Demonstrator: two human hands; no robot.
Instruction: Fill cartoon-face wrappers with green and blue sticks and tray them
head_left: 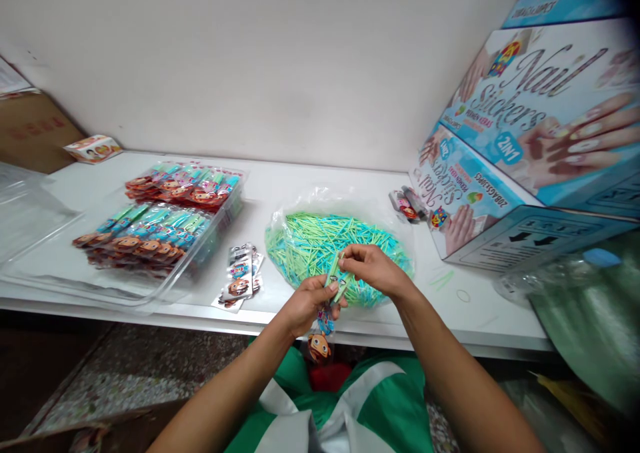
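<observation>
My left hand (pixel 306 304) is closed on a small clear packet (pixel 320 348) with a brown cartoon face at its lower end, which hangs past the table's front edge. At the packet's top, pale green pieces stick up between my hands. My right hand (pixel 373 266) pinches the top of these green pieces, fingers pressed together; whether they are loose sticks or part of the packet I cannot tell. Right behind both hands lies an open plastic bag with a heap of thin green and blue sticks (pixel 320 233). A small pile of flat printed sachets (pixel 240 273) lies left of it.
On the left, a clear plastic tray (pixel 185 280) holds rows of filled cartoon packets (pixel 150 233). Stacked Nail Stickers boxes (pixel 500 133) stand at the right, with small dark packets (pixel 407 203) beside them. A clear bottle (pixel 550 273) lies near the right edge.
</observation>
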